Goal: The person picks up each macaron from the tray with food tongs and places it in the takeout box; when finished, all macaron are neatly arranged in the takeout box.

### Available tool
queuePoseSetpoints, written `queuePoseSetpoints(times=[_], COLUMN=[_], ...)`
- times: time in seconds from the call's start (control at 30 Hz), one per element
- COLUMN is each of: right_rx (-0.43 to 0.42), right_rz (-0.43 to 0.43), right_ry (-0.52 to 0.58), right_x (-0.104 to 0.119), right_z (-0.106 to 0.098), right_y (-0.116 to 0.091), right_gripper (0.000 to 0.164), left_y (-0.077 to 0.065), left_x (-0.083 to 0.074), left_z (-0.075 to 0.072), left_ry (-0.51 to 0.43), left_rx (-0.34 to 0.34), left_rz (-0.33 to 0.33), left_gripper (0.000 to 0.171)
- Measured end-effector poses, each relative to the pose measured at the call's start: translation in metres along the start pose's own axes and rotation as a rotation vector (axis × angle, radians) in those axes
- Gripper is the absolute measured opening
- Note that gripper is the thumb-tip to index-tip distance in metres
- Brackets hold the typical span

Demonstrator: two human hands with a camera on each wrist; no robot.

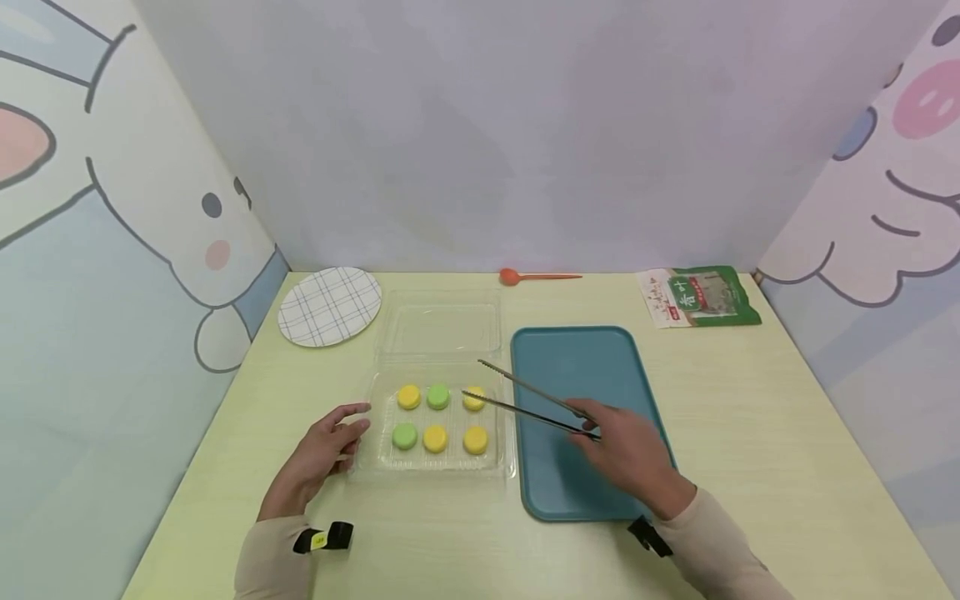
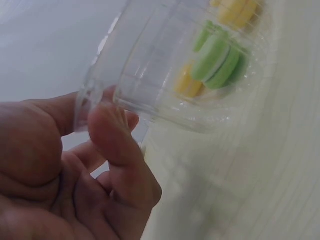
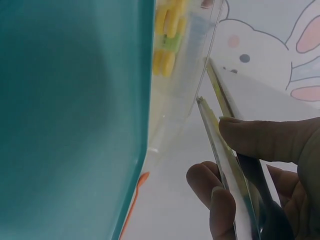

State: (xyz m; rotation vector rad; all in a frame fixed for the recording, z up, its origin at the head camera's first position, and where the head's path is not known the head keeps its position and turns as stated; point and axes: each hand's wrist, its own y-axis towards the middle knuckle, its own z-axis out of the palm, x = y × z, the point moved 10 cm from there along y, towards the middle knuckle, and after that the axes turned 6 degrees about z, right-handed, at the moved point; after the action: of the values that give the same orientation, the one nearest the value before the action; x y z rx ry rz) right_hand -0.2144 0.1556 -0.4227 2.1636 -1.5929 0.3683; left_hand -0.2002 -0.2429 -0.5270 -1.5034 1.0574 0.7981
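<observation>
A clear plastic clamshell box (image 1: 444, 461) lies with its lid (image 1: 442, 329) folded back, holding several yellow and green macarons in two rows. My left hand (image 1: 318, 454) is at the box's left side; in the left wrist view its thumb and fingers pinch the clear rim (image 2: 97, 95). My right hand (image 1: 630, 454) grips metal tongs (image 1: 525, 411) over the blue tray. Their arms are spread apart, the tips over the box near the yellow macaron (image 1: 475, 400) at the back right. Nothing is held between the tips.
The blue tray (image 1: 577, 358) stands right of the box. A checked plate (image 1: 330, 307) lies at the back left, an orange spoon (image 1: 543, 277) along the wall, and a green and white packet (image 1: 697, 297) at the back right. Walls enclose the table's back and sides.
</observation>
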Motion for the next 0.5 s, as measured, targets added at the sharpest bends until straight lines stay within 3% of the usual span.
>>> queuePoseSetpoints(times=[0.23,0.5], right_rx=[-0.03,-0.019], right_rz=[0.059,0.196], right_ry=[-0.027,-0.02], right_x=[-0.022,-0.057], right_z=[-0.014,-0.029], right_y=[-0.007,-0.019], right_gripper=[0.046,0.047], left_y=[-0.001,0.0], left_x=[-0.004,0.0], left_z=[-0.001,0.0], left_ry=[0.004,0.001], left_rx=[0.004,0.01], left_rz=[0.021,0.008], left_gripper=[0.047,0.047])
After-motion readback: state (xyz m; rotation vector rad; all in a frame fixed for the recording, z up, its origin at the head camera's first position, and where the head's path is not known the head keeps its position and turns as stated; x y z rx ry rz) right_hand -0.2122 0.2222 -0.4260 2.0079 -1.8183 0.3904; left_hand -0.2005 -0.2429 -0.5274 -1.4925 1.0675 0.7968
